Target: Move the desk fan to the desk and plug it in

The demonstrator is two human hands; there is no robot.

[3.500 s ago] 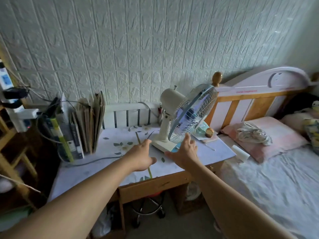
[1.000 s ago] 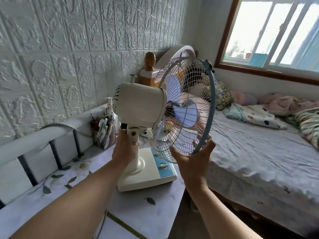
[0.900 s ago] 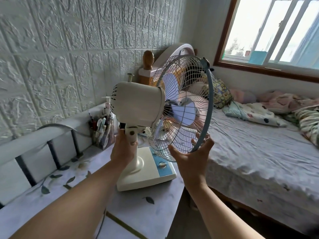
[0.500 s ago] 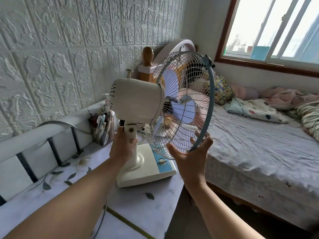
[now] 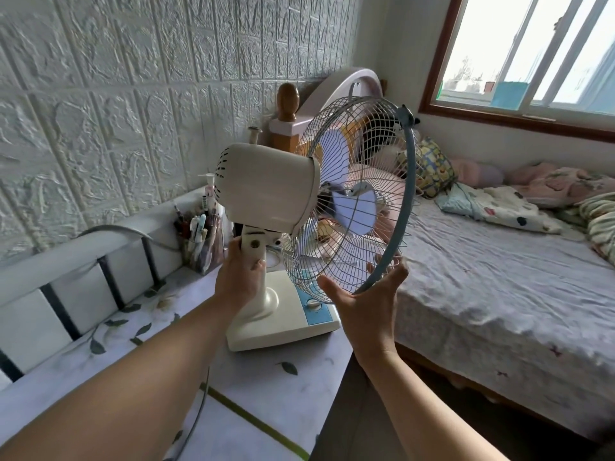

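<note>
A cream desk fan with a wire cage, a blue rim and a blue control panel stands on the desk near its right edge. Its cage faces right, toward the bed. My left hand is wrapped around the fan's neck below the motor housing. My right hand cups the bottom of the cage rim, fingers spread under it. A grey cord runs along the desk beneath my left forearm; its plug is out of sight.
A clear cup of pens stands behind the fan by a white rail with black bars. The textured wall lies to the left. A bed with pillows and blankets sits right of the desk, under a window.
3.5 s ago both hands were reaching for the fan on the desk. Over the last second they keep the same grips on neck and rim; the fan has hardly shifted, only the view moved slightly.
</note>
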